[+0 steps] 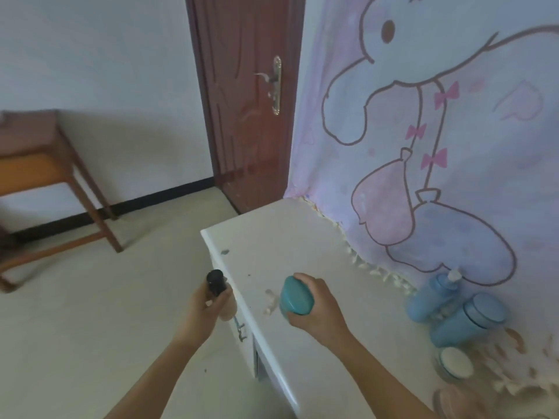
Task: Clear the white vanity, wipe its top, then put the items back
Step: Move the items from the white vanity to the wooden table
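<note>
The white vanity (302, 237) runs from centre to lower right, its top marked with small dark specks and a pale smear. My left hand (208, 306) grips a beige bottle with a black cap (215, 282), held just off the vanity's left edge above the floor. My right hand (314, 303) grips a teal jar (295, 296) above the vanity top. A blue pump bottle (435, 294), a blue lidded jar (472, 319) and a small white-lidded jar (455, 362) stand at the right against the curtain. A pinkish round item (450, 402) shows at the bottom edge.
A cartoon-printed pink curtain (438, 131) hangs behind the vanity with a fringed hem on the top. A dark red door (248, 101) stands beyond its far end. A wooden table (39, 164) is at the left on the pale tiled floor (106, 297).
</note>
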`<state>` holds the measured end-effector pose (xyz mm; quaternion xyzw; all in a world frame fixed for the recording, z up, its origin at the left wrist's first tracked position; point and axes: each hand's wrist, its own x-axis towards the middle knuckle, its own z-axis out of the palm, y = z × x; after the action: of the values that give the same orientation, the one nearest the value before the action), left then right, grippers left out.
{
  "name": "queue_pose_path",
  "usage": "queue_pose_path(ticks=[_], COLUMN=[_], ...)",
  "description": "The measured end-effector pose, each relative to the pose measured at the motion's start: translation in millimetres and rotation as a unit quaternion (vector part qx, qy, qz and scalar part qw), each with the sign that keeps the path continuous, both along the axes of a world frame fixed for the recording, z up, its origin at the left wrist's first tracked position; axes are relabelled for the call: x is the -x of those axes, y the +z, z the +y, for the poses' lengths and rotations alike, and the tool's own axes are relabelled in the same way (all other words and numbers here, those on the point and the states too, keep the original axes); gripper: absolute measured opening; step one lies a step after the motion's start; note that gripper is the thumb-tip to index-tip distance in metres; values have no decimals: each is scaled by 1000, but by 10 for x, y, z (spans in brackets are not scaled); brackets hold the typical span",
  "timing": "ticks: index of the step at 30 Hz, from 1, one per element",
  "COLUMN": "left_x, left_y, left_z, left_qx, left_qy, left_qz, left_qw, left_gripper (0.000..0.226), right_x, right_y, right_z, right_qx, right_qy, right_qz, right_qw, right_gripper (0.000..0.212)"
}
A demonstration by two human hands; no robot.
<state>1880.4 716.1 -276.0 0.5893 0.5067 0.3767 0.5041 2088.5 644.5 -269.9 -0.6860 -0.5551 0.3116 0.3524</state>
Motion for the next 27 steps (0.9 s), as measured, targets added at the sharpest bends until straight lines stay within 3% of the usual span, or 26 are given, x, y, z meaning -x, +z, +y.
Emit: queue_pose_path(ticks=[2,5,9,21,27], left_x=[191,506,999,3502,4455], left_y=[44,63,159,257,314], left_z=[-15,-22,-59,-518,-648], left_qx=[6,4,-22,-37,-33], left_qy=[22,61,82,190,295], left_qz=[-12,-24,-45,-64,-75], left_qw=[1000,998,995,979,952], left_gripper=[12,42,4,12,24], right_x=[204,537,1090,3521,4506], right_y=[54,152,243,282,478], right_z=[78,177,316,554,873], right_qx=[-14,-19,-38,-61,-64], right_qy=[27,53,78,163,281], right_qz=[-13,-29,-46,-58,-97], right_qw=[999,998,995,983,953], right_gripper=[63,62,64,66,68])
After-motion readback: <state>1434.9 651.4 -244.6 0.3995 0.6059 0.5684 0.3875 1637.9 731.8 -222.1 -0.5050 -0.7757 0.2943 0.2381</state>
